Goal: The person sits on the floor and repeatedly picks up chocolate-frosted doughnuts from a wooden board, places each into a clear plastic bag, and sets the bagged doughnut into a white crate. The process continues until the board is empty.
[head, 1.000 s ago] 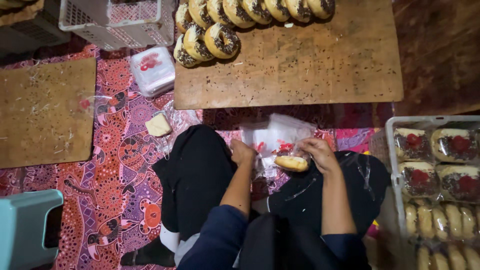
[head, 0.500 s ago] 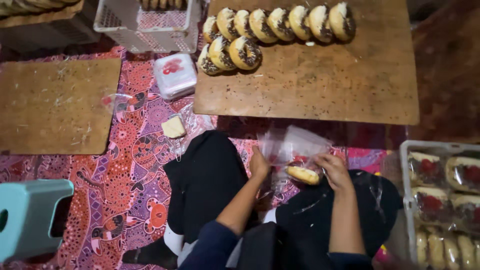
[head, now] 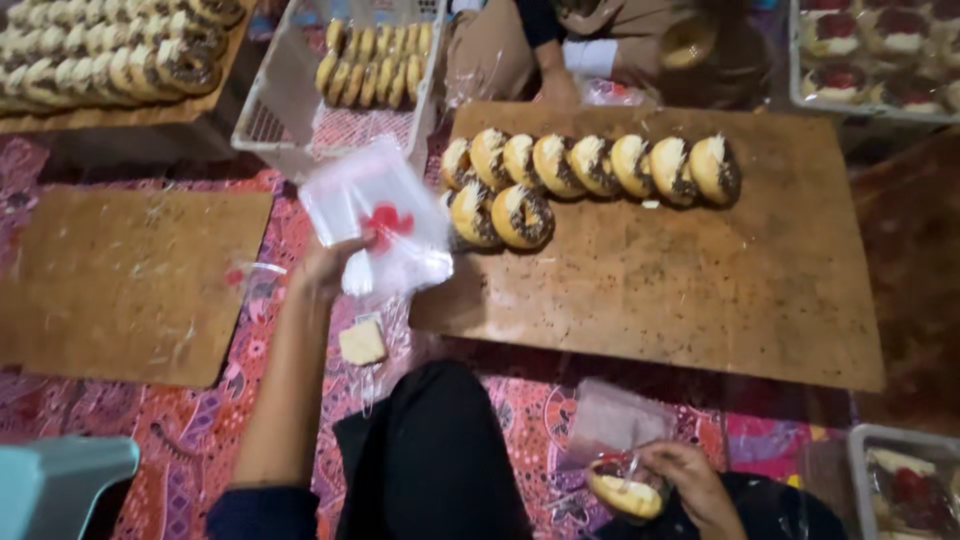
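My left hand (head: 330, 262) is stretched forward and grips a stack of clear plastic bags (head: 375, 215) with a red mark, lifted above the floor mat. My right hand (head: 690, 478) stays low by my lap and holds a filled bun (head: 625, 492) inside a clear plastic bag (head: 617, 420). On the low wooden board (head: 700, 290) ahead stands a row of chocolate-topped buns (head: 590, 165), with two more buns (head: 500, 213) in front of its left end.
Another wooden board (head: 120, 280) lies at left. A white basket (head: 340, 90) holds buns. Trays of red-topped pastries (head: 875, 55) sit far right, another tray (head: 905, 480) near right. A person (head: 600, 45) sits beyond the board. A teal stool (head: 55, 480) is bottom left. A small yellow piece (head: 361, 342) lies on the mat.
My left hand let go of the bun's bag, reached forward left and picked up the stack of plastic bags. My view tilted up, showing more of the far side.
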